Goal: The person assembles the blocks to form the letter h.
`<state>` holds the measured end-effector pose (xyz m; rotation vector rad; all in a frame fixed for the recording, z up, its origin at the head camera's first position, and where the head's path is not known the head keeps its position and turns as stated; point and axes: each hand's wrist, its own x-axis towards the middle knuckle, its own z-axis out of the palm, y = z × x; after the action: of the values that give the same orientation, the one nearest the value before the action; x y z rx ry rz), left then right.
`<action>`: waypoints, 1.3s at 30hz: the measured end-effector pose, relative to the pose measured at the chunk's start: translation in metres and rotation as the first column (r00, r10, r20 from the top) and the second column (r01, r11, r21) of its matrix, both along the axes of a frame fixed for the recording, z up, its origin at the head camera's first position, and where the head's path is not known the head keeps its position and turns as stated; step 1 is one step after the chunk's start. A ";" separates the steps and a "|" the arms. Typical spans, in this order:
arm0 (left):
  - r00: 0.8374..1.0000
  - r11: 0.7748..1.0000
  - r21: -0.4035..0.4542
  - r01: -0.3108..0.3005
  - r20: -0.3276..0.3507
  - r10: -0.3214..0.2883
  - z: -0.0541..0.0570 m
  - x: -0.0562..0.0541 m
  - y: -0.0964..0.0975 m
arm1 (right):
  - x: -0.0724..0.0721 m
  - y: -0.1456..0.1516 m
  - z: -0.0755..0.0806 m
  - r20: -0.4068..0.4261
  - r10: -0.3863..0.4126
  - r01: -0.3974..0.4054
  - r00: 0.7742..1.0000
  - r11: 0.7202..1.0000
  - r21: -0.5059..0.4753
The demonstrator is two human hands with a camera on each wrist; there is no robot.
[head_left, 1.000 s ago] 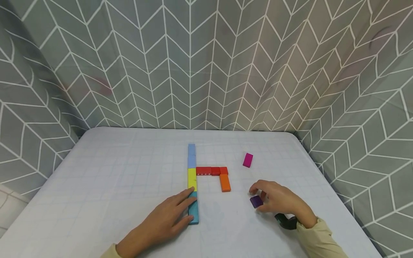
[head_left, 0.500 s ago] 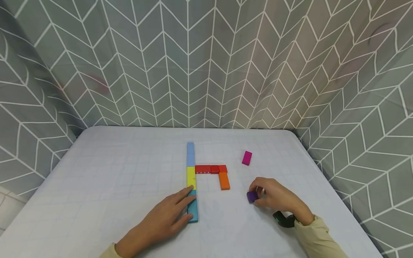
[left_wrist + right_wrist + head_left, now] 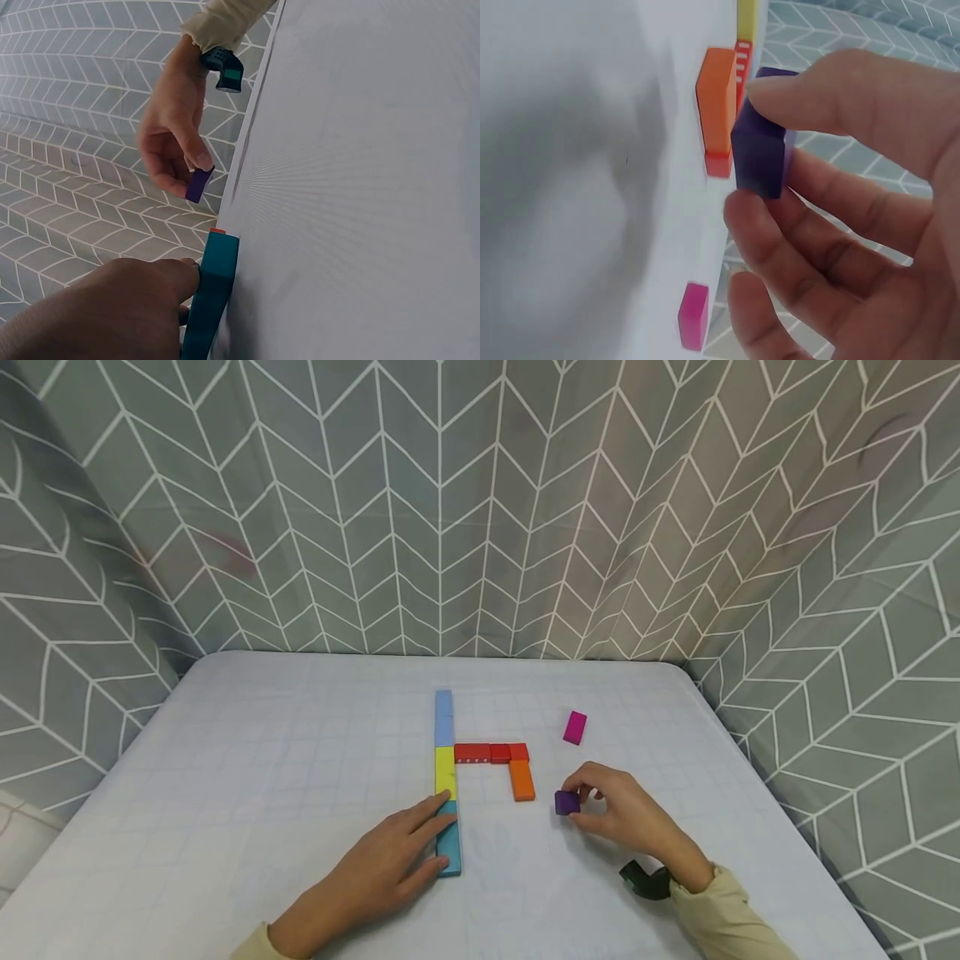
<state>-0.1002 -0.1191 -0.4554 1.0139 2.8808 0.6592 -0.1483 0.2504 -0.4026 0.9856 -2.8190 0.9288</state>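
Observation:
A purple block (image 3: 567, 802) is pinched between the thumb and fingers of my right hand (image 3: 622, 810); the right wrist view shows the purple block (image 3: 761, 150) up close. My left hand (image 3: 393, 864) lies with extended fingers on the teal block (image 3: 449, 852), thumb against its near end. Beyond it in one column stand a yellow block (image 3: 445, 771) and light blue blocks (image 3: 444, 718). From the yellow block a row of red blocks (image 3: 472, 753) runs right, and an orange block (image 3: 522, 781) extends toward me from the row's right end.
A magenta block (image 3: 575, 727) lies apart on the white table (image 3: 300, 735), beyond my right hand. A patterned grey curtain (image 3: 480, 527) closes off the back and sides. A dark camera band (image 3: 647, 880) is on my right wrist.
My right hand has moved left with the purple block, closer to the orange block. The purple block has turned in the grip. My left hand stays on the teal block.

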 end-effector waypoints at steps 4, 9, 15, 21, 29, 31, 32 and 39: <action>1.000 1.000 -0.001 -0.003 0.002 0.003 0.000 0.000 0.000 | 0.000 -0.007 0.001 0.016 -0.010 0.010 1.000 1.000 0.012; 1.000 1.000 0.005 -0.003 0.019 0.003 -0.001 0.000 0.000 | 0.001 -0.015 0.001 0.012 0.007 -0.007 1.000 1.000 0.009; 1.000 1.000 0.007 0.002 0.013 -0.002 -0.001 0.000 -0.001 | 0.001 -0.020 0.000 -0.002 0.012 -0.011 1.000 1.000 0.016; 1.000 1.000 0.003 0.001 0.020 -0.001 0.000 0.000 -0.001 | -0.001 -0.026 -0.001 -0.004 0.033 -0.033 0.999 0.999 0.005; 0.999 1.000 -0.011 -0.006 0.034 0.007 0.001 0.000 0.001 | -0.005 -0.036 -0.004 -0.021 0.063 -0.062 0.998 0.998 0.021; 0.999 1.000 -0.015 -0.009 0.036 0.010 0.001 0.000 0.001 | -0.005 -0.038 -0.005 -0.022 0.068 -0.068 0.997 0.997 0.025; 0.999 1.000 -0.015 -0.010 0.038 0.010 0.001 0.000 0.002 | -0.006 -0.039 -0.006 -0.023 0.070 -0.069 0.997 0.997 0.026; 0.999 1.000 -0.019 -0.014 0.042 0.015 0.002 0.000 0.002 | -0.006 -0.046 -0.009 -0.044 0.057 -0.053 0.997 0.996 0.075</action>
<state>-0.1001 -0.1170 -0.4533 0.9661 2.8548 0.6457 -0.1545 0.2046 -0.4118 1.0837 -2.8201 0.8005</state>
